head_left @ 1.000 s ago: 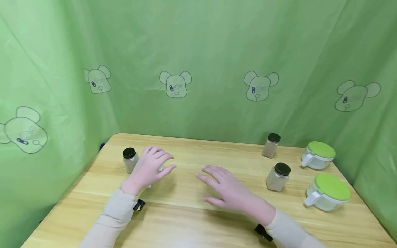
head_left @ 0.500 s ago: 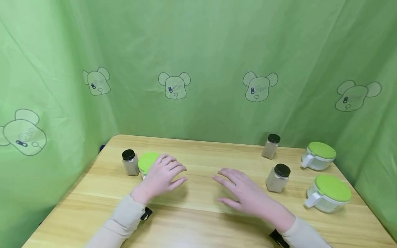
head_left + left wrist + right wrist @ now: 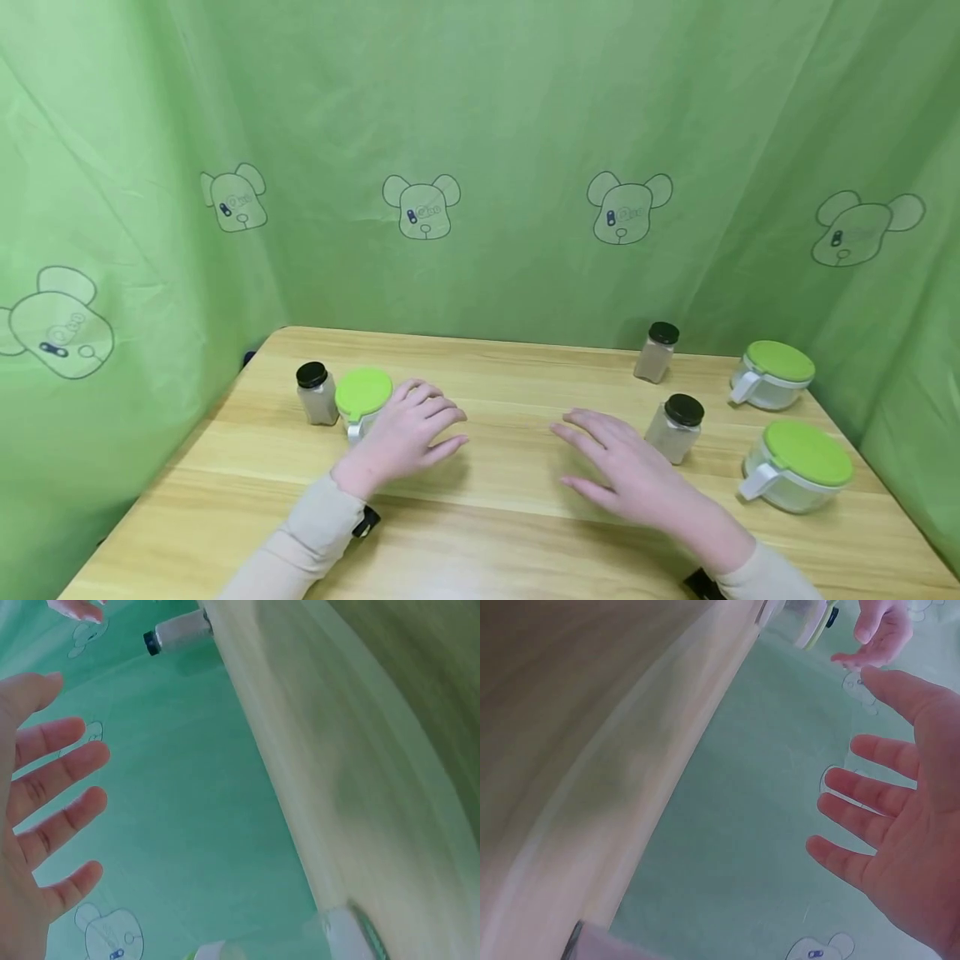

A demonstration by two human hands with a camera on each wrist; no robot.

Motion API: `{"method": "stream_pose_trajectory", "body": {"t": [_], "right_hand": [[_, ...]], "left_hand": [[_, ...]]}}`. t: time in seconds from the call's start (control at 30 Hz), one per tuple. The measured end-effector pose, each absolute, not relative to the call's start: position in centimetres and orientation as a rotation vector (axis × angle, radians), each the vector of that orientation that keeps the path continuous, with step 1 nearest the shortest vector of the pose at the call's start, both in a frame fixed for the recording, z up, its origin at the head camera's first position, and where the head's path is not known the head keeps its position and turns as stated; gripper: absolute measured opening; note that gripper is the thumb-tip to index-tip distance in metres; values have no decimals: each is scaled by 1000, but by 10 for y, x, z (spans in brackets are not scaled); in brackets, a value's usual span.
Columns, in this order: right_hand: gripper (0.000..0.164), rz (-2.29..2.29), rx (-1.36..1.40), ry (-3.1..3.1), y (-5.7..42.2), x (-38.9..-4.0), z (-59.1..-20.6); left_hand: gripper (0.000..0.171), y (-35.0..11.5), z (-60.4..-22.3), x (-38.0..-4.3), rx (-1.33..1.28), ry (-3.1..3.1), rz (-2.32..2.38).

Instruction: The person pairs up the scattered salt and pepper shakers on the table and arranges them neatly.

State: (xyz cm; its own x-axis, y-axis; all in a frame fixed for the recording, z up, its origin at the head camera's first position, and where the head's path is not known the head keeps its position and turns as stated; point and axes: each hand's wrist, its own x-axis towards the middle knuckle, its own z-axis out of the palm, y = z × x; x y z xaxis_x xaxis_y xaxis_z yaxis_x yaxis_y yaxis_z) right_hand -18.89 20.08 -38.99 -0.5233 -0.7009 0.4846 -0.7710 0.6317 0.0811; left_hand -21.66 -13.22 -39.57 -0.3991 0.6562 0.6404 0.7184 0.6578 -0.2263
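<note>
My left hand [image 3: 408, 433] hovers over the table with fingers relaxed and nothing in them. Just behind it, partly hidden, stands a glass jar with a green lid [image 3: 363, 392] and a white handle. To that jar's left is a black-capped jar [image 3: 317, 400]. My right hand [image 3: 630, 471], also holding nothing, is over the right half of the table, nearest to another black-capped jar [image 3: 674, 433], whose lower left it partly covers. Both wrist views show spread fingers on the left hand [image 3: 30, 817] and the right hand [image 3: 915, 810].
Farther back on the right stands one more black-capped jar [image 3: 656, 358]. Two green-lidded jars with white handles, a rear one [image 3: 776, 379] and a front one [image 3: 798, 471], stand near the right edge of the wooden table [image 3: 480, 533]. Green curtains [image 3: 517, 108] surround the table.
Both hands have moved to the right and slightly toward the front. The green-lidded jar on the left, hidden behind my left hand at first, now shows. The jars themselves have stayed in place.
</note>
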Motion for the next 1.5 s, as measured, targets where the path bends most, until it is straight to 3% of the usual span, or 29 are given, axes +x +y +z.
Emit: {"method": "stream_pose_trajectory", "body": {"t": [0.63,0.97,1.5], "right_hand": [[67,241,980,-2410,244,-176,-394],[50,306,935,-2274,272,-179,-390],[54,332,546,-2295,311,-191,-395]], "left_hand": [[24,-74,-393,-230,-1148,-2152,-128],[26,-38,-388,-243,-1166,-2177,-168],[31,19,-388,-256,-1150,-2290,-247]]}}
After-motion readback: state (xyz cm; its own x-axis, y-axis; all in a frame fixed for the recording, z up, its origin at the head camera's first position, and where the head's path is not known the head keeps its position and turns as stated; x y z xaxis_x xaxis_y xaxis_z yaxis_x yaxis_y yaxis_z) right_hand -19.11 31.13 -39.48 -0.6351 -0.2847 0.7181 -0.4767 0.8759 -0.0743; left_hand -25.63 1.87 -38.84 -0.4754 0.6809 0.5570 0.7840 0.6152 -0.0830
